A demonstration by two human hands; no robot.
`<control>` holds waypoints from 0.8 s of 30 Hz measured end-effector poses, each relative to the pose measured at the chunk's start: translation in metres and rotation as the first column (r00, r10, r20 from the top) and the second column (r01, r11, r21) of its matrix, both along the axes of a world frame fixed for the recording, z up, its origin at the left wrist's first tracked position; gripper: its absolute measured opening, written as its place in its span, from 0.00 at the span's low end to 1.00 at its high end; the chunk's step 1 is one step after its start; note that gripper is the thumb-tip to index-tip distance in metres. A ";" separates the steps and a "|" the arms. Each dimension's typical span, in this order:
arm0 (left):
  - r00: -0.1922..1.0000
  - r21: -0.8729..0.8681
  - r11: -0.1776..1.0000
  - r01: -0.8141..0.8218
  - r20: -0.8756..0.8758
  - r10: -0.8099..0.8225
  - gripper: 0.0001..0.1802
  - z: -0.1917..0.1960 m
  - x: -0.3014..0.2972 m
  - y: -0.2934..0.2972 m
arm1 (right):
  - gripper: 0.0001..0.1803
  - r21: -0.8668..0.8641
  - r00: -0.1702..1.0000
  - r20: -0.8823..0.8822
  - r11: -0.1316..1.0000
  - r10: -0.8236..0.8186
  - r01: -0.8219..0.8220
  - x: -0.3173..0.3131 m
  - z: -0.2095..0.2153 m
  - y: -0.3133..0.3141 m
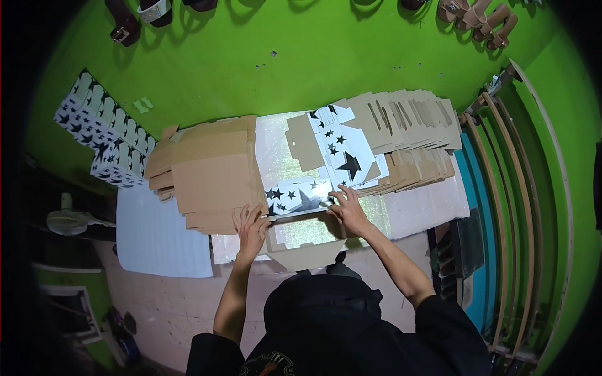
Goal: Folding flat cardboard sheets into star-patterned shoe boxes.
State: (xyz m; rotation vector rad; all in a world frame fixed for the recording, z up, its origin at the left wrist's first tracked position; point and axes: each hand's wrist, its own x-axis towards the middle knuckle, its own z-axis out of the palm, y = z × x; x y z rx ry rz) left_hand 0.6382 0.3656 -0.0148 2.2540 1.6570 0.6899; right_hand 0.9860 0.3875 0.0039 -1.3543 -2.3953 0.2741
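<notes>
From my feed, at the surface's (417, 212) near edge, the left hand (251, 229) and right hand (349, 211), fingers part-curled, apparently pinch opposite ends of a star-printed cardboard box (300, 196), probably squaring its folds. Beyond, flat brown cardboard blanks (216, 178) lie leftward; slotted cartons (401, 118) fan toward the back-right corner.

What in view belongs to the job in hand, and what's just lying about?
Likely in the job:
star box, touched by left hand and right hand
brown cardboard, left
fanned cardboard, right
stacked boxes, also starred

Likely just about:
sandals
fan
</notes>
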 end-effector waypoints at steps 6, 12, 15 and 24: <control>1.000 -0.027 1.000 0.005 0.025 -0.004 0.09 -0.007 0.001 -0.010 | 0.11 0.035 0.998 -0.043 0.998 0.051 -0.049 0.007 -0.012 -0.006; 0.990 -0.036 0.992 0.120 -0.065 -0.122 0.18 -0.027 -0.004 -0.044 | 0.21 -0.082 0.997 0.030 0.995 0.066 -0.063 0.009 -0.024 -0.046; 0.992 -0.051 0.996 0.076 -0.093 -0.081 0.20 -0.045 -0.004 -0.037 | 0.21 -0.096 1.000 -0.005 0.995 0.004 -0.005 0.009 -0.038 -0.037; 0.977 -0.021 1.000 -0.023 -0.214 0.018 0.33 -0.049 0.019 -0.001 | 0.25 -0.156 0.974 0.145 0.969 -0.171 0.193 0.009 -0.049 -0.007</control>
